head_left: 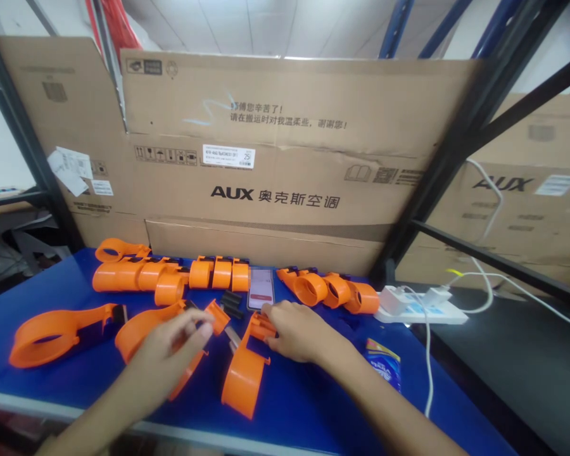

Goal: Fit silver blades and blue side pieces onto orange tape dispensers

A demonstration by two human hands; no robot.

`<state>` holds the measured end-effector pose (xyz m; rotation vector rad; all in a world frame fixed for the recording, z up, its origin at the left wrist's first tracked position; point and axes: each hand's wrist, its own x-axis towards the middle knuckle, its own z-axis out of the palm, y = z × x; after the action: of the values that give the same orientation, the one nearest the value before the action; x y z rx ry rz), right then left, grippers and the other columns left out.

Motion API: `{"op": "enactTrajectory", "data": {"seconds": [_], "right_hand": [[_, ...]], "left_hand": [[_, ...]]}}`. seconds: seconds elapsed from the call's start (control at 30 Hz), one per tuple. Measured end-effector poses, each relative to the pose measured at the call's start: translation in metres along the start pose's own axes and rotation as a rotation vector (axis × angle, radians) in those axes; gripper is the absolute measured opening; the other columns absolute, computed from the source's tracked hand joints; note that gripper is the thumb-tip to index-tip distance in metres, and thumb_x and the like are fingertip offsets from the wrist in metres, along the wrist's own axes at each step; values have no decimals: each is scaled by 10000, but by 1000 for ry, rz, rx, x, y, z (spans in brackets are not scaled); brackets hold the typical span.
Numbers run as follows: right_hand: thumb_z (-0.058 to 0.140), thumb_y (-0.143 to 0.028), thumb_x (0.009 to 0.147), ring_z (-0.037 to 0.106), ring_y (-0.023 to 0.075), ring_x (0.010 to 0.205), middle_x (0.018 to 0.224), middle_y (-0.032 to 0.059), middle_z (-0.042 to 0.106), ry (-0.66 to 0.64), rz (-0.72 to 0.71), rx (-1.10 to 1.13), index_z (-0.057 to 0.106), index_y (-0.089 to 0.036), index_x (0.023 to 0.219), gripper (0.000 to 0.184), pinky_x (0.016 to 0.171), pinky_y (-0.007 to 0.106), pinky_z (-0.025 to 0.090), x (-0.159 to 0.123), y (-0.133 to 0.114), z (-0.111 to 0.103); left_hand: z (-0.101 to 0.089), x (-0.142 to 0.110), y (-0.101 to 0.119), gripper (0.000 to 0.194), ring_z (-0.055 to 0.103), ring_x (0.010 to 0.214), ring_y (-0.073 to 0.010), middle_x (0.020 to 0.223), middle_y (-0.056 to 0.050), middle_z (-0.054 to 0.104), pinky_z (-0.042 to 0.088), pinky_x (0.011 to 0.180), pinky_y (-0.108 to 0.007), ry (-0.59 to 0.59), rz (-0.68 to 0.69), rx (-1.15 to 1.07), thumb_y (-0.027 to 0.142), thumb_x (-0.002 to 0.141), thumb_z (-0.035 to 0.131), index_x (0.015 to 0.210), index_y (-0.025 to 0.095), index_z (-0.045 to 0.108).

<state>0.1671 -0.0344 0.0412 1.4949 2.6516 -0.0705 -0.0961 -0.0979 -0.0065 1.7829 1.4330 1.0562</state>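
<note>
Orange plastic tape-dispenser frames lie across a blue table [313,411]. My left hand [173,351] rests on one orange frame [137,326] near the table's middle, fingers curled over its handle end. My right hand [297,329] grips the top of another orange frame [242,377] that stands on edge in front of me. Small black parts [231,303] lie just behind the two hands.
More orange frames sit in a row at the back left [142,275] and back right [332,290], one lies at far left [52,332]. A phone [260,288], a white power strip [420,307] with cables, a blue packet [384,370]. Cardboard boxes [275,158] wall the back.
</note>
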Motion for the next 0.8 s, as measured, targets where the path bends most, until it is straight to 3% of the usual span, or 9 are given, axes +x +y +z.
{"op": "enactTrajectory", "data": {"seconds": [0.17, 0.3, 0.47, 0.53, 0.67, 0.8], "right_hand": [[637, -258, 858, 718, 324, 965, 1066, 169, 743, 47, 6, -34, 680, -153, 1136, 300, 716, 332, 456, -4, 4, 1], [636, -264, 846, 709, 303, 885, 987, 157, 741, 102, 4, -34, 678, -144, 1128, 309, 651, 317, 408, -7, 6, -2], [641, -247, 802, 676, 268, 780, 888, 126, 724, 189, 4, -34, 693, -144, 1079, 300, 588, 303, 320, -9, 10, -5], [640, -251, 799, 658, 253, 754, 876, 118, 717, 226, 10, -21, 692, -142, 1122, 344, 591, 302, 312, -11, 12, -8], [660, -301, 813, 658, 245, 814, 927, 100, 726, 322, -23, 71, 678, -175, 1215, 422, 666, 304, 375, -18, 20, -20], [681, -376, 837, 677, 249, 902, 1057, 75, 752, 422, -38, 173, 644, -227, 1287, 475, 770, 328, 446, -15, 28, -29]], "left_hand": [[0, 20, -18, 347, 670, 920, -262, 963, -42, 723, 553, 829, -382, 31, -32, -141, 548, 933, 609, 1055, 248, 733], [4, 17, -24, 352, 650, 982, -278, 984, -45, 700, 530, 923, -461, 80, 22, 38, 542, 934, 613, 1104, 253, 722], [3, 9, -12, 284, 624, 1110, -318, 1106, -40, 713, 453, 1035, -610, 126, 199, 355, 493, 954, 604, 1123, 292, 713], [5, 6, -6, 304, 603, 1187, -335, 1187, -51, 709, 421, 1079, -626, 155, 249, 375, 474, 944, 630, 1182, 297, 698], [27, 5, 11, 522, 484, 1415, -332, 1523, -61, 561, 368, 1178, -566, 70, 198, -32, 451, 960, 631, 1463, 353, 531], [71, 23, 38, 532, 557, 1372, -349, 1465, -100, 628, 472, 1092, -508, -93, -62, -635, 499, 971, 597, 1464, 308, 549]]}}
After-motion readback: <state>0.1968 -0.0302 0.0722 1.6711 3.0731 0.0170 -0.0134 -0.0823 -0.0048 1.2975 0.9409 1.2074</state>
